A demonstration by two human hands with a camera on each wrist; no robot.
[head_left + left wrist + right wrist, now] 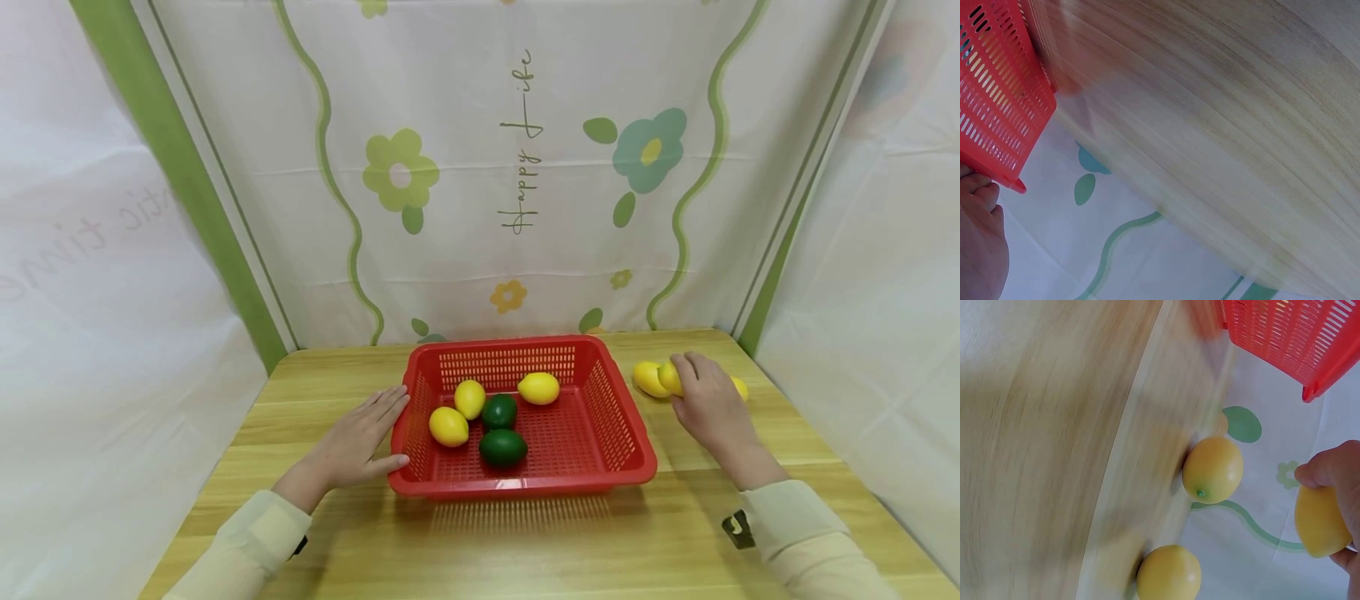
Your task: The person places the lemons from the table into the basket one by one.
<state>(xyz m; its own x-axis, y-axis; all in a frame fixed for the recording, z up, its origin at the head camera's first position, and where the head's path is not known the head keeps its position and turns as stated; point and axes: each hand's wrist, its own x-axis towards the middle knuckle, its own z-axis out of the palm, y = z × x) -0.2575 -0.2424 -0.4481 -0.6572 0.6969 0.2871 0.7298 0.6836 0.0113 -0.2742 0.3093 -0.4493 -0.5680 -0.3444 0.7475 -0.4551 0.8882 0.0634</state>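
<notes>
A red plastic basket [517, 492] stands on the table, holding yellow lemons [538, 388] and two dark green fruits [503, 448]. My left hand [352, 440] rests on its left rim with fingers straight; the left wrist view shows that hand [984, 244] at the rim's edge. To the right of the basket, my right hand [712, 408] grips a lemon [1319, 519] between thumb and fingers. Under and beside this hand two more lemons lie on the table, one to the left [649, 379] and one partly hidden to the right [740, 387].
The wooden table [330, 542] ends at a white curtain [465, 250] with flower prints behind the basket. White cloth also hangs at the left and right sides. Dark straps or devices [738, 529] show at both wrists.
</notes>
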